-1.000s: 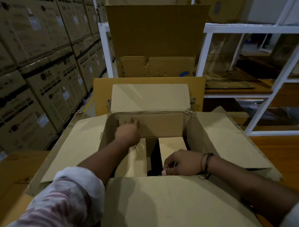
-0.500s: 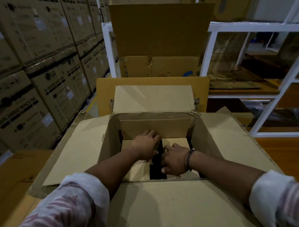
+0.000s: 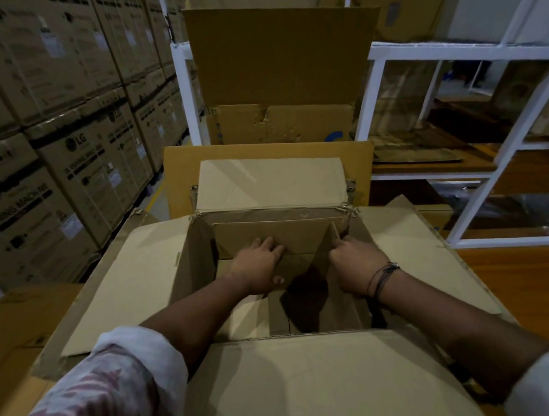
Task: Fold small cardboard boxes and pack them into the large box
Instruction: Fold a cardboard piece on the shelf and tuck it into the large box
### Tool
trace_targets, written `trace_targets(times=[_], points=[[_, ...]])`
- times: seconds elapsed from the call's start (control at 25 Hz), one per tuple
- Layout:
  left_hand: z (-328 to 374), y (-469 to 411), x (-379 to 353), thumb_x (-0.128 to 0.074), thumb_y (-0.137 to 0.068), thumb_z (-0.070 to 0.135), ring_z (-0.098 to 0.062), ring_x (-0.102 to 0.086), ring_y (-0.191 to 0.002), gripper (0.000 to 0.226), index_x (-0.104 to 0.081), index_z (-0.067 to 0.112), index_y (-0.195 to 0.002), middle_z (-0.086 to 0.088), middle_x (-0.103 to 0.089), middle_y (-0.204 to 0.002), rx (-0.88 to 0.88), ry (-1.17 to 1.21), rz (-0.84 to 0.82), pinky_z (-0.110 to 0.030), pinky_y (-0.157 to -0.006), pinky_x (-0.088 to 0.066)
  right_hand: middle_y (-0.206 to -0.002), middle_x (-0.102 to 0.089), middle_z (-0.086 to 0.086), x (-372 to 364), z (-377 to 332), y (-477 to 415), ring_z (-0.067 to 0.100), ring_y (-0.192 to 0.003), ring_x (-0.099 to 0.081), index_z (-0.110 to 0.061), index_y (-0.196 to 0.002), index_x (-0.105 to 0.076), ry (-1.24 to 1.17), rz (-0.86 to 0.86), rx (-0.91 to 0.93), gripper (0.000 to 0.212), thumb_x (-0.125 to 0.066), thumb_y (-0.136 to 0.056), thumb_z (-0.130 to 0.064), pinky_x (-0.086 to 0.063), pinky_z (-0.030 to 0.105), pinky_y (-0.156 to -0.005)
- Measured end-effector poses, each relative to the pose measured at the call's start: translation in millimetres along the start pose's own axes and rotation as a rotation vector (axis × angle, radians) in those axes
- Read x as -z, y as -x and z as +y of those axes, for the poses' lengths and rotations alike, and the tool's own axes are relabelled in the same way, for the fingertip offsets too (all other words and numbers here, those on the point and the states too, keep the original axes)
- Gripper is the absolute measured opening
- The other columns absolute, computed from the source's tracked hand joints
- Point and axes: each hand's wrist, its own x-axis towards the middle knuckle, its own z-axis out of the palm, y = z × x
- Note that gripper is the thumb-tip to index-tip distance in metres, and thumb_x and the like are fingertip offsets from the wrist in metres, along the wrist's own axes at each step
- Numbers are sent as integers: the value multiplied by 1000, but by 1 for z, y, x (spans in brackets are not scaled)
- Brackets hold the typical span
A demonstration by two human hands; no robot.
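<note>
The large cardboard box (image 3: 150,276) stands open in front of me with all its flaps spread outward. Small folded boxes sit inside it: one against the far wall (image 3: 268,235), one low at the near left (image 3: 246,316). Another small box (image 3: 304,263) lies between my hands. My left hand (image 3: 260,266) rests flat on that box's left part, fingers stretched toward the far wall. My right hand (image 3: 352,264), a dark cord on its wrist, is curled around the box's upright right edge (image 3: 331,240). A dark gap (image 3: 305,304) shows deeper inside.
Stacked printed cartons (image 3: 74,128) form a wall on the left. A tall open carton (image 3: 280,81) stands behind the large box. A white metal rack (image 3: 448,49) with flattened cardboard (image 3: 415,151) fills the right. A wooden surface (image 3: 522,285) lies at the right.
Both hands have moved deeper toward the far wall. The right hand shifted from the near middle to the right side and took hold of a box edge. The small box between them now sits farther back.
</note>
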Motion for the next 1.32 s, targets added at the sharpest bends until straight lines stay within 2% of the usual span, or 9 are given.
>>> trace_targets(times=[0.32,0.52,0.6,0.68,0.76,0.84,1.0,1.12,1.32], points=[[2,2,-2,-65,-92,55,-35,-33,-146,82,-28,25,-159,-13,-28,-163,23,-29,-45,-48,-116,-37,-121,-59,7,-13,22,0,26,-113,-53,-15,-118,-68,0,58,-59,30,-60,-89,-11,-52,36,-88],[-1,4,-3,-71,-83,54,-30,-47,-129,79,-40,27,-151,-9,-46,-143,34,-93,-115,-45,-102,-47,-128,-59,4,-17,22,-4,27,-122,-44,-18,-117,-70,25,128,-63,29,-58,-90,-16,-48,37,-96],[-2,6,4,-71,-81,47,-27,-55,-116,66,-50,28,-141,-6,-55,-130,45,-86,-134,-42,-93,-52,-133,-58,3,-18,22,-7,27,-126,-41,-20,-119,-70,-3,165,-62,31,-59,-90,-19,-47,37,-98],[-4,9,16,-68,-81,41,-21,-59,-95,36,-62,29,-114,-1,-63,-106,49,-67,-126,-38,-82,-57,-136,-57,2,-15,23,-8,27,-130,-40,-22,-118,-71,-30,199,-53,30,-59,-91,-23,-45,39,-101],[-11,13,31,-62,-84,37,-16,-59,-79,14,-61,28,-94,2,-62,-88,65,-27,-119,-37,-72,-59,-137,-58,0,-11,24,-9,26,-132,-39,-22,-118,-72,-56,230,-33,29,-58,-92,-28,-43,40,-104],[-21,18,46,-59,-86,36,-15,-60,-74,8,-60,28,-88,3,-62,-82,95,-19,-110,-35,-67,-59,-137,-58,0,-6,24,-10,26,-131,-40,-21,-119,-71,-80,249,-19,31,-58,-93,-30,-43,40,-105],[-45,36,72,-61,-87,35,-14,-59,-69,7,-61,28,-87,4,-60,-77,164,-77,-61,-30,-63,-56,-136,-58,-2,0,11,-15,25,-128,-42,-24,-121,-71,-78,242,33,31,-57,-94,-33,-44,42,-105],[-67,50,81,-65,-84,35,-18,-60,-74,9,-63,28,-88,4,-57,-77,232,-123,-38,-32,-63,-56,-136,-58,-4,2,0,-16,25,-130,-41,-29,-121,-71,-55,141,103,31,-57,-95,-36,-45,42,-101],[-90,66,69,-73,-79,38,-22,-61,-90,21,-69,29,-99,1,-64,-93,305,-184,-1,-32,-66,-52,-156,-40,-6,-4,-13,-15,27,-144,-26,-39,-142,-54,-110,-59,309,46,-48,-100,-56,-34,51,-114]])
